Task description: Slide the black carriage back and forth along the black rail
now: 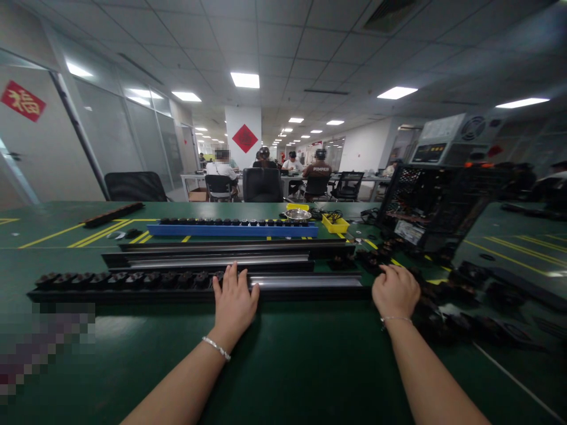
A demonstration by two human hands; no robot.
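Note:
A long black tray [310, 293] lies crosswise in front of me. Small black parts [119, 278] stand in a row along its left half; bare shiny metal shows in its right half. My left hand [234, 298] rests over the tray at the right end of that row, its fingers spread. At the tray's right end is my right hand [396, 292], with fingers curled down; what they close on is hidden. Behind lie two more long black trays [212, 260] with metallic strips. Loose dark parts [469, 321] are scattered to the right of my right hand.
Farther back sit a blue tray [230, 230] of black parts, a round metal dish [297, 215] and a yellow bin [335, 224]. An open computer case [425, 206] stands at right with a power supply [456, 139] on top. People [221, 171] sit at distant desks.

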